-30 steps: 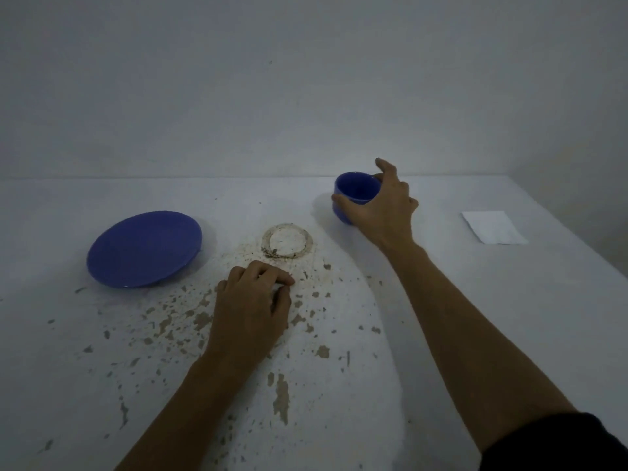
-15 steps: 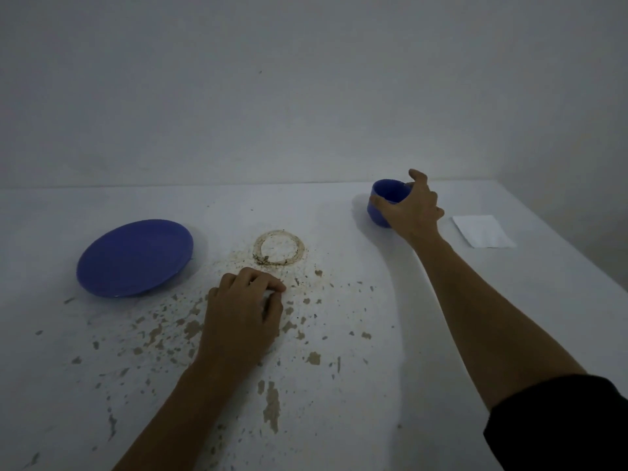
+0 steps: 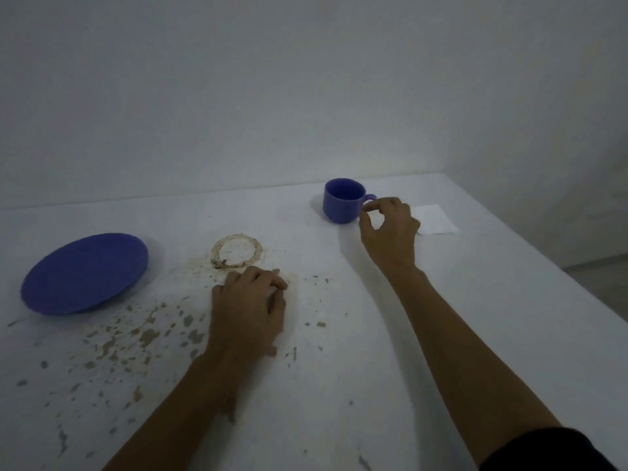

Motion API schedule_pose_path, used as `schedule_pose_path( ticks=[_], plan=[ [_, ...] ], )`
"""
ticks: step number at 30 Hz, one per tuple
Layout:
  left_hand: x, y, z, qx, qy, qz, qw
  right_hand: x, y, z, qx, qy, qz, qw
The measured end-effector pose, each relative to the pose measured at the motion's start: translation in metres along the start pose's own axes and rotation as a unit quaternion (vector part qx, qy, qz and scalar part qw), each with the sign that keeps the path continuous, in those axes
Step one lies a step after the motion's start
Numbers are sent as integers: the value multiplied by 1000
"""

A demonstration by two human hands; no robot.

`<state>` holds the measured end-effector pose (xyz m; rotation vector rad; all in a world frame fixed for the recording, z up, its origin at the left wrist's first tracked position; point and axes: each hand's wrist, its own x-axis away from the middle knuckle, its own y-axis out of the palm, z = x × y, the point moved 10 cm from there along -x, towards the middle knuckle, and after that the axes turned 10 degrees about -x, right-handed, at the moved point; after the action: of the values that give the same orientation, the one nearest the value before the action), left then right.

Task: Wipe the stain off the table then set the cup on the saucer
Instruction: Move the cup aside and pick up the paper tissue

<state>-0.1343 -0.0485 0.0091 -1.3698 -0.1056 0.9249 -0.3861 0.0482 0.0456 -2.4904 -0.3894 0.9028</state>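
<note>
A blue cup (image 3: 341, 202) stands upright on the white table (image 3: 475, 300) at the far right, its handle pointing right. My right hand (image 3: 390, 229) is just right of the cup, with loosely curled fingertips by the handle and nothing in its grasp. A brown ring-shaped stain (image 3: 237, 250) marks the table's middle, with specks scattered toward me. My left hand (image 3: 249, 307) rests on the table just below the ring, fingers curled under, with nothing visible in it. The blue saucer (image 3: 85, 271) lies at the left.
A white folded napkin (image 3: 436, 219) lies flat just beyond my right hand, near the table's right edge. A bare wall rises behind the table. The right table edge drops to the floor.
My right hand carried the cup from beside the stain to the far right and set it down. It has come off the cup's body and now sits by the handle. My left hand stayed put.
</note>
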Motion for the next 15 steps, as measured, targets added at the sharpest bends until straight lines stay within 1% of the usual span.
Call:
schedule_pose_path(
  ticks=[2,5,8,10,13,15],
  plan=[
    [-9,17,31,26,8,-39,999,4,-13,23,37,51,12,998],
    [-13,31,69,59,38,-35,997,5,-33,63,63,134,14,989],
    [-12,43,92,72,61,-34,995,-1,-42,96,96,190,-6,977],
    [-10,48,100,62,73,-25,995,-6,-40,109,105,206,-13,973],
    [-11,49,98,60,74,-18,995,-11,-35,113,154,198,-20,968],
    [-11,49,98,57,73,-17,996,-13,-34,114,166,196,-14,966]
  ],
)
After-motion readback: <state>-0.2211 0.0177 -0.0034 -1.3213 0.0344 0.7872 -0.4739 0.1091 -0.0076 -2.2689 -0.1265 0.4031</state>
